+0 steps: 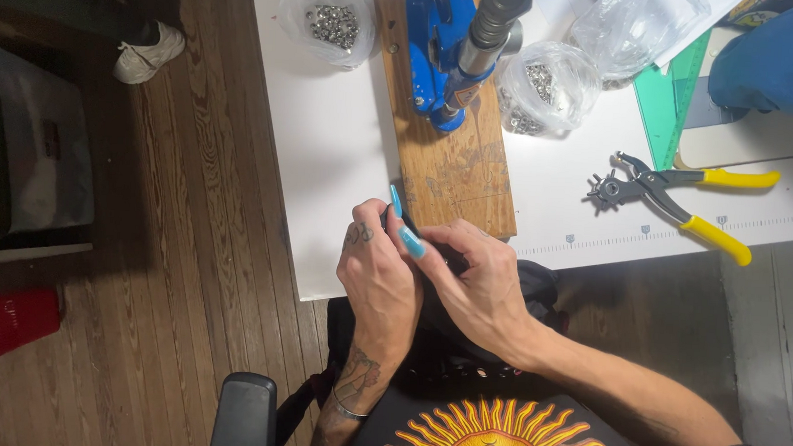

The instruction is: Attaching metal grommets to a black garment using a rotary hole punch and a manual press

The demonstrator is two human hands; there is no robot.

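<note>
Hands meet at the near edge of a white worktable (328, 156), where a person seated in a chair works a small dark piece pinched between the fingers. The left hand (378, 272), tattooed and tipped with long turquoise nails, curls over the piece from the left; the right hand (479, 286) closes on it from the other side, fingers bunched together, the two hands touching. The dark piece (388, 215) shows only as a sliver above the left thumb, just in front of the wooden board (449, 162), so its full shape cannot be told. It appears thin, light and flexible, likely a strap or strip of soft material, best held by pinching near the edge being worked, since long nails leave little pad to grip with. More dark material lies in the lap beneath the wrists.

On the board stands a blue hand press (442, 49) with a dark handle. Clear bags of small silver metal fittings sit either side: one bag (330, 16) to the left, another bag (548, 86) to the right. A revolving punch plier (669, 197) with yellow handles rests further right, well apart from the hands, near a green cutting mat (670, 102).
</note>
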